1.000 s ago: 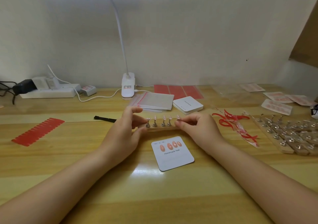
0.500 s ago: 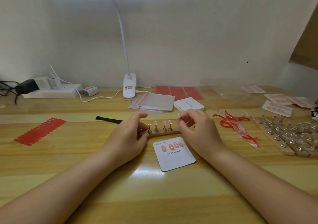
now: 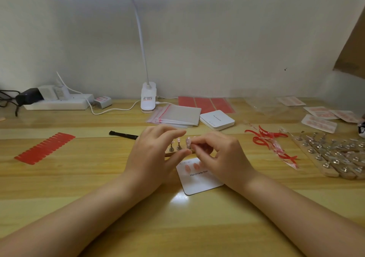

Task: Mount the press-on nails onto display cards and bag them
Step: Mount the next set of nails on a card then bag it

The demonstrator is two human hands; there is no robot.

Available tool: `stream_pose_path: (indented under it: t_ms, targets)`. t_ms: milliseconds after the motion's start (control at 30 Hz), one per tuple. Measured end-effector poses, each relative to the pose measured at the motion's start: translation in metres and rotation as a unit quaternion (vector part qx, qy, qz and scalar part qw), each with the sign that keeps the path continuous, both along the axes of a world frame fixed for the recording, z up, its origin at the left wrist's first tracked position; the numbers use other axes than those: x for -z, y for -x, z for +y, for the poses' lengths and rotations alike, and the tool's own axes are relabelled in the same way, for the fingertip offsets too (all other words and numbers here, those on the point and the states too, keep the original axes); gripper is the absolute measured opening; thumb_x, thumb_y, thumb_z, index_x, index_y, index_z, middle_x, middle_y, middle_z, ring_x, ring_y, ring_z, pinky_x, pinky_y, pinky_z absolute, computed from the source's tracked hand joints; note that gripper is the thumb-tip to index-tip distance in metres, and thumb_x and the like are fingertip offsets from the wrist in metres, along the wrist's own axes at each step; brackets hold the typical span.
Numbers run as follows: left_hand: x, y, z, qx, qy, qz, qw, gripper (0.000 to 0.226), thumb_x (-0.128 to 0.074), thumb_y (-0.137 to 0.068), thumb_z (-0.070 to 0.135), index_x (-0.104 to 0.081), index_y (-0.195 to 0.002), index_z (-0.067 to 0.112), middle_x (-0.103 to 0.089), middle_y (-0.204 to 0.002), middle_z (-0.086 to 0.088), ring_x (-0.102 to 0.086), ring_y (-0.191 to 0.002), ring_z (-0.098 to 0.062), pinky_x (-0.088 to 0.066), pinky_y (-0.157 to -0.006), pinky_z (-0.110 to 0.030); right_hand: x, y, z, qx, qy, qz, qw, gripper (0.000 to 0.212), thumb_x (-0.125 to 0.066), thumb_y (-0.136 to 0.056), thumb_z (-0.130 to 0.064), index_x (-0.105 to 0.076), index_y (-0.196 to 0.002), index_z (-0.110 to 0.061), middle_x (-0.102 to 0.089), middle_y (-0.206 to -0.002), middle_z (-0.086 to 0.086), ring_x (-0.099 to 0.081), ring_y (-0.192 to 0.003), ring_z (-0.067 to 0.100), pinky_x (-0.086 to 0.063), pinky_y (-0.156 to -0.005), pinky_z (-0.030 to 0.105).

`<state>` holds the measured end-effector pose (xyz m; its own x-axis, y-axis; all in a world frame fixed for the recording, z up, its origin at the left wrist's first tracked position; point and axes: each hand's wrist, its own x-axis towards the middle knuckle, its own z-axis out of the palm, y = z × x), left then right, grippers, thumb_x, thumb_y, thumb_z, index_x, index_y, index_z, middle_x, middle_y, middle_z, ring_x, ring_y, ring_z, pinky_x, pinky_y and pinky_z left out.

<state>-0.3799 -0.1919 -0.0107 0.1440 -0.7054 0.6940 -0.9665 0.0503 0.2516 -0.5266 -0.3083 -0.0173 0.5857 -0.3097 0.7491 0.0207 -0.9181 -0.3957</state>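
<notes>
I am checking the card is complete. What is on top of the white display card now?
On the display card, two pink nails and "Handmade Nail" print show. The right hand covers its upper right part, hiding any more nails.

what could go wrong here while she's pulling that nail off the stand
The right hand pinches a small nail on the wooden holder strip; a slip of the grip could flick it away. The left hand only lightly steadies the strip, so pulling may tip it and knock the other two nails. The right palm covers part of the display card, and could smudge or shift nails already mounted there.
</notes>
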Motion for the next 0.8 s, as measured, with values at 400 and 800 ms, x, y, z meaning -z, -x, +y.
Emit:
stream_pose_path:
  t_ms: [400, 800]
  targets:
    - [-0.002, 0.0033, 0.0025, 0.003, 0.038, -0.015, 0.999, 0.03, -0.061, -0.081, 0.044, -0.074, -0.09, 0.019, -0.07, -0.088, 0.006, -0.065, -0.086, -0.023, -0.049, -0.072, -0.048, -0.0022, -0.0009, 0.0018, -0.033, 0.049, 0.002, 0.998, 0.011, -0.071, -0.081, 0.004, -0.075, -0.09, -0.002, -0.072, -0.078, 0.002, -0.063, -0.065, 0.013, -0.052, -0.062, 0.028]
    - [0.0, 0.0032, 0.0016, -0.012, 0.086, -0.052, 0.995, 0.017, -0.075, -0.076, 0.034, -0.072, -0.081, 0.019, -0.071, -0.086, 0.007, -0.066, -0.082, -0.02, -0.049, -0.07, -0.045, -0.0026, 0.0001, 0.0052, -0.009, -0.002, 0.025, 1.0, 0.005, -0.072, -0.08, -0.001, -0.073, -0.079, -0.005, -0.066, -0.063, -0.001, -0.057, -0.058, 0.011, -0.047, -0.06, 0.022]
